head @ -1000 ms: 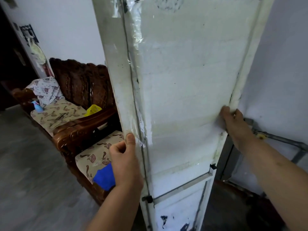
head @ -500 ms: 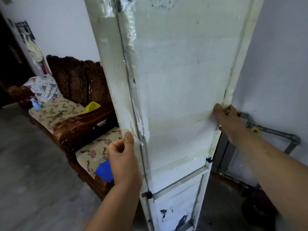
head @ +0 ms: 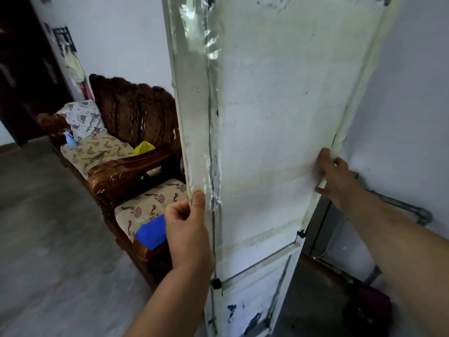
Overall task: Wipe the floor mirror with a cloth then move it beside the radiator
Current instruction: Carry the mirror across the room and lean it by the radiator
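Note:
The tall floor mirror fills the middle of the head view with its white, scuffed back panel turned to me; it stands nearly upright, leaning a little. My left hand grips its left edge, thumb on the back. My right hand holds the right edge at about the same height. A blue cloth lies on the seat of the wooden sofa, just left of my left hand. Behind the mirror's right edge, grey radiator pipework runs along the wall.
A carved wooden sofa with patterned cushions stands left of the mirror against the white wall; a yellow object and a blue bottle rest on it. Grey floor spreads out to the left. A dark bag sits at lower right.
The mirror and both hands have shifted slightly in view; my grips on the two edges stay the same, and the right hand sits a bit higher on the edge.

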{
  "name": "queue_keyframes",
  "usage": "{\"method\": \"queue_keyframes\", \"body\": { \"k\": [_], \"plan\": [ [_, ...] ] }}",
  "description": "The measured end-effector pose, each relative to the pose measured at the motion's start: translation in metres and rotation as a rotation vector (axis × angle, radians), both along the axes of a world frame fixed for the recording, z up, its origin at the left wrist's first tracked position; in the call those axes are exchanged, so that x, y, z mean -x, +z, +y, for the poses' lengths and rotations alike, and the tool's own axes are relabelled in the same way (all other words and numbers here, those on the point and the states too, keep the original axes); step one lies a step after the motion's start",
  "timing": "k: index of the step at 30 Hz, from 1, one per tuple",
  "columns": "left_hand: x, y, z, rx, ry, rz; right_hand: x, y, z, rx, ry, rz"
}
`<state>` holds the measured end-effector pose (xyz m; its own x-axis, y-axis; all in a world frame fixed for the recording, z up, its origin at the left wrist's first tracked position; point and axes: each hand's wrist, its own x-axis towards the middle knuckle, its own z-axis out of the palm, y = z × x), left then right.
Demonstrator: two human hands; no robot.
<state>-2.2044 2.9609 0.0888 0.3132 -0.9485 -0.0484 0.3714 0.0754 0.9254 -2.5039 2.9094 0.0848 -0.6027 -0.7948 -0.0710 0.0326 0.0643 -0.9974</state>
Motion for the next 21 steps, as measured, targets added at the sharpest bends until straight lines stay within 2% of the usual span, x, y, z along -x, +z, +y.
{"method": "queue_keyframes", "body": {
  "k": [5, 10, 16, 21],
  "plan": [
    [0.01, -0.002, 0.02, 0.007, 0.069, 0.025, 0.009, 0.002, 0.016, -0.031, 0.004, 0.014],
    [0.015, -0.002, 0.042, 0.004, 0.086, -0.003, 0.013, 0.006, 0.017, -0.047, 0.034, -0.05],
    [0.02, 0.005, 0.059, -0.001, 0.01, 0.03, 0.032, -0.002, 0.024, 0.052, 0.023, -0.072],
    [0.031, 0.005, 0.064, 0.024, -0.083, 0.052, 0.051, -0.003, 0.041, 0.042, -0.028, -0.059]
  ]
}}
